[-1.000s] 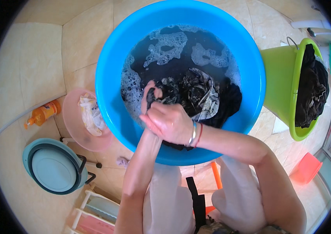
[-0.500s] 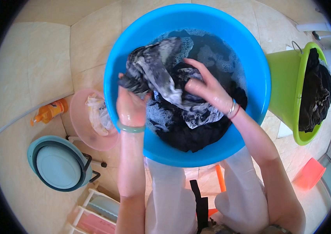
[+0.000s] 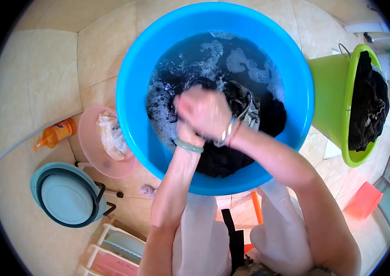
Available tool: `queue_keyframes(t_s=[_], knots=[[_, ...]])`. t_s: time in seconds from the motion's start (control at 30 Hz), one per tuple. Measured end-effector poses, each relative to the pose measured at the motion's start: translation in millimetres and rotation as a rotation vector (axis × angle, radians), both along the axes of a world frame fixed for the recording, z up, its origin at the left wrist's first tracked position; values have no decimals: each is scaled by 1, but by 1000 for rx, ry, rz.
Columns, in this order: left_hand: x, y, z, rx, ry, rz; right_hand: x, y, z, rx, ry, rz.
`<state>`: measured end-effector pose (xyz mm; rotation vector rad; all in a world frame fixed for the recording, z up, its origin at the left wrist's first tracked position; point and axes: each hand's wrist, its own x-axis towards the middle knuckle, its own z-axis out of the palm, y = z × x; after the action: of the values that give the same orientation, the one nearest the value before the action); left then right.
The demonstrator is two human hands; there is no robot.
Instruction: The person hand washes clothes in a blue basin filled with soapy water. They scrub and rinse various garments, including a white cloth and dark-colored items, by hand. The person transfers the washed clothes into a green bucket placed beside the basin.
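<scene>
A big blue basin (image 3: 132, 69) holds dark soapy water and a dark wet garment (image 3: 250, 110). Both of my hands are pressed together over the middle of the basin, blurred by motion. My right hand (image 3: 208, 112) lies on top, with bracelets at its wrist. My left hand (image 3: 186, 131), wearing a green bangle, sits beneath it. Both clutch a bunch of the dark garment, which trails off to the right into the water. Foam floats at the far side of the basin.
A green bucket (image 3: 330, 83) with dark clothes stands at the right. A pink bowl (image 3: 89, 142) with a white cloth sits left of the basin, beside an orange bottle (image 3: 54, 134). A teal basin (image 3: 66, 195), a rack (image 3: 112, 250) and an orange stool (image 3: 363, 200) lie lower down.
My hands were apart, holding the garment spread above the water. Now they are pressed together low in the basin, and the cloth is bunched and mostly back in the water.
</scene>
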<state>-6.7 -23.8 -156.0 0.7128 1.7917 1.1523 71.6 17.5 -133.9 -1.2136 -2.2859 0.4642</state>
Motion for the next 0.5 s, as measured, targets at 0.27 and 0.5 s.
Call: queue_keyframes(t_s=[0.27, 0.5], knots=[[-37, -30, -80, 360, -1394, -252, -22, -49, 36, -22, 240, -91], [-10, 2, 9, -268, -1127, 205, 11, 16, -32, -241, 154, -367]])
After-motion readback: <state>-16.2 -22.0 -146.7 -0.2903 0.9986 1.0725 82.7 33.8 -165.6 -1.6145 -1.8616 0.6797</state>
